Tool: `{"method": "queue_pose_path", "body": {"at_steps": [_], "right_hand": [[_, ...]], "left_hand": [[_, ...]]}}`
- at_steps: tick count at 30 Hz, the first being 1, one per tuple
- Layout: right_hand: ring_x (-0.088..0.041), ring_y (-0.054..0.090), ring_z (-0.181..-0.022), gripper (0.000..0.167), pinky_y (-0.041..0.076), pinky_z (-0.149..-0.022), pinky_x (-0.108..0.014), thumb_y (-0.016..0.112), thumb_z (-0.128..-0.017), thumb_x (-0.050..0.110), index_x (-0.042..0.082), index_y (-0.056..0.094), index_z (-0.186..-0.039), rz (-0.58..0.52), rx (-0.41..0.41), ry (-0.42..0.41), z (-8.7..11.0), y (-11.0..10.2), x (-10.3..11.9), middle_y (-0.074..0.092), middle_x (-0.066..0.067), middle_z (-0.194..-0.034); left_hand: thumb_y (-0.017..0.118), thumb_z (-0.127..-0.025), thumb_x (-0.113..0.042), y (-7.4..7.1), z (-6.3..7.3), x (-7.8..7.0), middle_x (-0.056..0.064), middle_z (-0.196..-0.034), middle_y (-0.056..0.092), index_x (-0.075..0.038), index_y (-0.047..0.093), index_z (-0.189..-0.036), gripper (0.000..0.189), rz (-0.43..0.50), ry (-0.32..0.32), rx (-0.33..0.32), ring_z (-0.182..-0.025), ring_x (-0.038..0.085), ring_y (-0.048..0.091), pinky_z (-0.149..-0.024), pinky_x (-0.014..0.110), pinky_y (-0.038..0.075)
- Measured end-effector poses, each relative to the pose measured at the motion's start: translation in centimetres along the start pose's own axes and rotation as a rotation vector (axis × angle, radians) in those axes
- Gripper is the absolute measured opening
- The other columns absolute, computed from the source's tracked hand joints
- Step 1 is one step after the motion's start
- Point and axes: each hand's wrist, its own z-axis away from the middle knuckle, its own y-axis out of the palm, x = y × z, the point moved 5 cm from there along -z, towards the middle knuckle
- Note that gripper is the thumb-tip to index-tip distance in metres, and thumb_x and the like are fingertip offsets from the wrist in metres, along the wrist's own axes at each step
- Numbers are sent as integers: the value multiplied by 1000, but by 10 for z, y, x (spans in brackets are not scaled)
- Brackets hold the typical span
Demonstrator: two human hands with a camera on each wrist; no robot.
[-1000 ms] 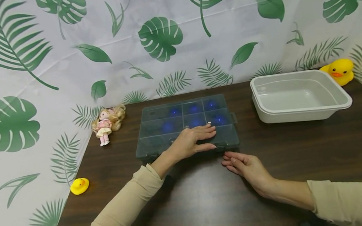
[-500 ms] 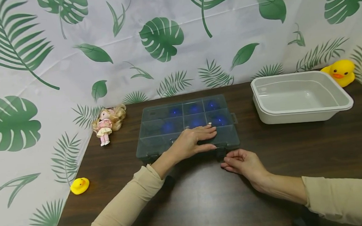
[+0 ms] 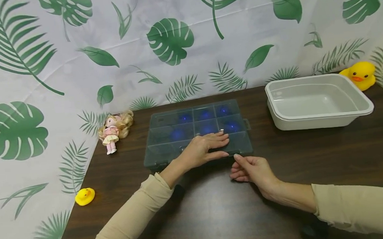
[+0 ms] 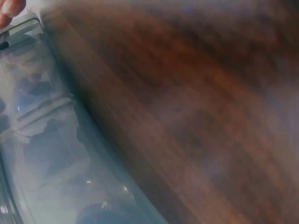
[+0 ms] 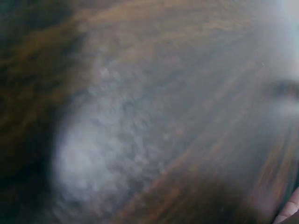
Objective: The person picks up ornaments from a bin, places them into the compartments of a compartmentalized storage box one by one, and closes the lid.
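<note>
A translucent grey-green compartment box (image 3: 166, 135) with a closed lid lies on the dark table in the head view. Blue round objects (image 3: 178, 133) show through several of its compartments. My left hand (image 3: 201, 150) rests on the lid near the front edge, fingers straight. At the front right edge, the thumb of my right hand (image 3: 252, 170) presses where a latch sits, its other fingers loosely bent below. The latch itself is covered by the thumb. In the left wrist view the box (image 4: 51, 154) fills the left side, with fingertips at the top corner. The right wrist view is blurred.
To the right stands a light grey plastic tub (image 3: 313, 122), with a large yellow rubber duck (image 3: 361, 76) behind its corner. A small doll (image 3: 110, 133) lies left of the box. A small rubber duck (image 3: 85, 196) sits near the table's left edge.
My right hand has shifted slightly left, and its thumb has come up to the box's front edge. The front right latch, hanging down half a second ago, is now behind the thumb. My left hand stays put.
</note>
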Motion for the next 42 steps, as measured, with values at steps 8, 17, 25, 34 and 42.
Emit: {"method": "queue_pose_path", "body": {"at_steps": [8, 17, 25, 34, 42], "right_hand": [[-16, 70, -69, 45, 57, -68, -32, 51, -97, 35, -8, 62, -92, 34, 44, -3, -4, 4, 8, 68, -5, -75], [-14, 69, -71, 43, 57, -71, -33, 50, -97, 37, -3, 62, -93, 8, 66, 32, -11, -2, 2, 67, -2, -77], [-15, 69, -75, 48, 57, -74, -32, 53, -96, 37, -10, 58, -106, 21, 72, 25, -9, -3, -1, 68, -3, -85], [-12, 68, -80, 34, 56, -75, -26, 54, -96, 15, -15, 54, -113, 58, 187, -40, -11, 30, 2, 67, -6, -91], [-13, 68, -85, 33, 55, -78, -26, 52, -95, 4, -15, 52, -122, 49, 292, -23, -20, 86, -3, 66, -19, -102]], "left_hand": [[68, -86, -25, -5, -3, 1, 10, -130, 57, -3, 62, -122, 43, -11, -17, 17, -125, 22, 50, -101, 29, 41], [66, -88, -27, 3, -8, 8, 8, -135, 53, -5, 57, -128, 47, 24, -101, 63, -129, 19, 46, -106, 31, 38], [65, -89, -25, -40, 30, 22, 16, -138, 49, 0, 52, -132, 51, -30, -210, -13, -131, 30, 42, -109, 40, 32], [70, -84, -23, -84, 125, 54, 16, -136, 51, 0, 55, -129, 52, -131, -434, -129, -132, 34, 40, -101, 49, 40], [70, -85, -20, -75, 136, 59, 13, -136, 52, -3, 58, -128, 48, -93, -446, -236, -134, 31, 39, -103, 48, 39]]}}
